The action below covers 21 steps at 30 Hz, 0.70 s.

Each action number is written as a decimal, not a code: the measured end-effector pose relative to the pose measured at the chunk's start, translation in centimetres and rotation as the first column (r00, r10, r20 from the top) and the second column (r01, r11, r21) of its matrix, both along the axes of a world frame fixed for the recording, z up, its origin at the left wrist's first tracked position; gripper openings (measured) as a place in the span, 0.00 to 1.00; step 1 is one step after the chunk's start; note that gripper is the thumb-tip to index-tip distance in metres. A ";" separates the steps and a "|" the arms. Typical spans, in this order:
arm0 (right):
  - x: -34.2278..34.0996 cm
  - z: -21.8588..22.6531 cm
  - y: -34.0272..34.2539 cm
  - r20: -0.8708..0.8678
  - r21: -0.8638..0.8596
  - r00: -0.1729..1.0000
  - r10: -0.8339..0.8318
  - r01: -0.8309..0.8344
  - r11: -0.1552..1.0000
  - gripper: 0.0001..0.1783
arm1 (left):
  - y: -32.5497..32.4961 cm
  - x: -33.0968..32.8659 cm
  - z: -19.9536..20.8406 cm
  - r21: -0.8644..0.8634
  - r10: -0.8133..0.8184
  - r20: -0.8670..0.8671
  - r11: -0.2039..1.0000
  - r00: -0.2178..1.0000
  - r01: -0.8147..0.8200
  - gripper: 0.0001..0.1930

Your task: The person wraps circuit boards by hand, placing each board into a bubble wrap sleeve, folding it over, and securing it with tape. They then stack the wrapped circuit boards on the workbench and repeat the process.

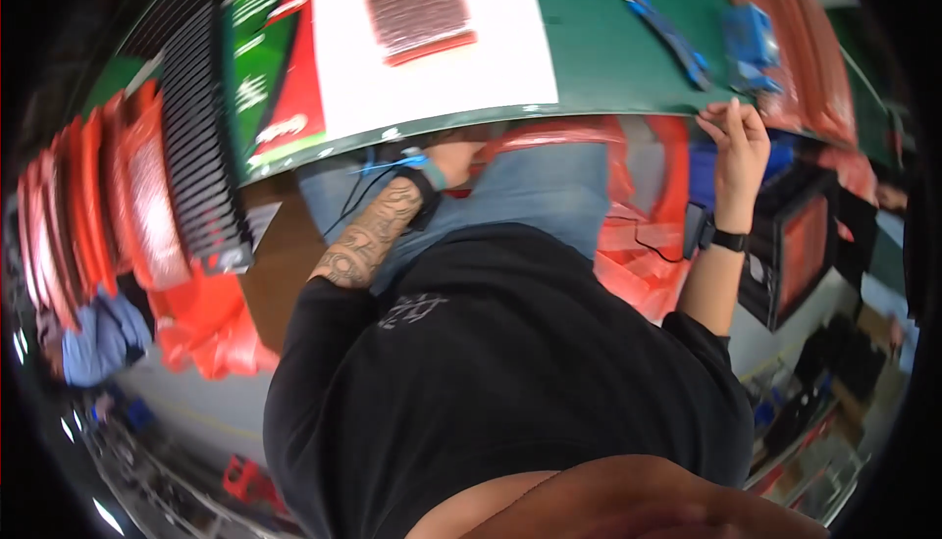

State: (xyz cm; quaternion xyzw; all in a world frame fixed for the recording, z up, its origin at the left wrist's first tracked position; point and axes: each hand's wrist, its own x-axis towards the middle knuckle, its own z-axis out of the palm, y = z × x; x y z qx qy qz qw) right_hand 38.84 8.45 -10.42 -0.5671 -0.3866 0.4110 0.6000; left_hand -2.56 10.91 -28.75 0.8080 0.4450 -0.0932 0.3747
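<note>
My left hand (454, 162), with a band at the wrist, is low over my lap by the table's front edge. Its fingers are hidden under that edge, beside a strip of pink-red plastic (559, 134), so its grip does not show. My right hand (738, 147) is raised at the table's front right edge, fingers loosely bent and apart, with nothing visible in them. Close to its fingertips are a small blue object (752, 37) and a long blue-and-black tool (659, 31), perhaps a cutter. A pink bubble-wrap pouch (417, 0) lies on a white sheet (505, 39) farther left.
Pink bubble-wrap pouches (800, 49) are stacked at the table's right end. More pouches (108, 186) stand on the left beside a black ribbed rack (201, 117). Red plastic (643, 274) hangs near my lap. A black crate (790, 245) stands right. Another person's blue sleeve (103, 338) shows far left.
</note>
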 end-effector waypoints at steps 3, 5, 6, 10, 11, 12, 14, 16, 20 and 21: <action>-5.4 1.0 1.7 0.132 -0.072 0.972 0.196 -0.188 0.979 0.12 | -2.3 -0.6 5.0 0.247 -0.012 0.155 0.969 0.988 -0.027 0.18; -7.8 1.9 2.4 0.206 -0.095 0.942 0.265 -0.250 0.964 0.12 | -4.0 -0.5 14.7 0.116 -0.068 0.492 0.993 0.868 0.012 0.16; -8.8 2.2 3.0 0.194 -0.059 0.916 0.350 -0.345 0.937 0.11 | -4.3 -0.9 18.0 0.206 -0.088 0.534 0.978 0.841 -0.028 0.15; -14.6 3.2 6.5 0.155 0.008 0.816 0.557 -0.565 0.825 0.07 | -1.7 -2.6 21.3 0.709 -0.061 0.517 0.590 0.854 -0.387 0.13; -16.5 3.6 7.4 0.158 0.018 0.794 0.588 -0.597 0.802 0.09 | -0.8 -2.7 20.7 0.711 -0.061 0.517 0.586 0.854 -0.388 0.13; -18.1 3.8 8.0 0.162 0.021 0.795 0.584 -0.595 0.804 0.09 | 0.1 -2.6 19.7 0.760 0.011 0.460 0.512 0.888 -0.400 0.13; -20.4 3.8 8.6 0.385 -0.069 0.731 0.563 -0.586 0.807 0.17 | 0.7 -2.5 18.5 0.807 0.081 0.405 0.437 0.911 -0.398 0.13; -21.9 3.6 8.3 0.519 -0.029 0.659 0.545 -0.623 0.782 0.19 | 0.9 -2.7 17.7 0.799 0.067 0.420 0.446 0.905 -0.404 0.13; -23.6 1.7 6.7 0.806 0.023 0.411 0.425 -0.740 0.672 0.24 | 0.4 -3.4 17.2 0.718 0.109 0.462 0.537 0.880 -0.444 0.12; -24.2 1.4 7.5 0.859 0.057 0.362 0.361 -0.771 0.635 0.26 | 0.5 -4.1 17.5 0.697 0.146 0.458 0.553 0.877 -0.456 0.11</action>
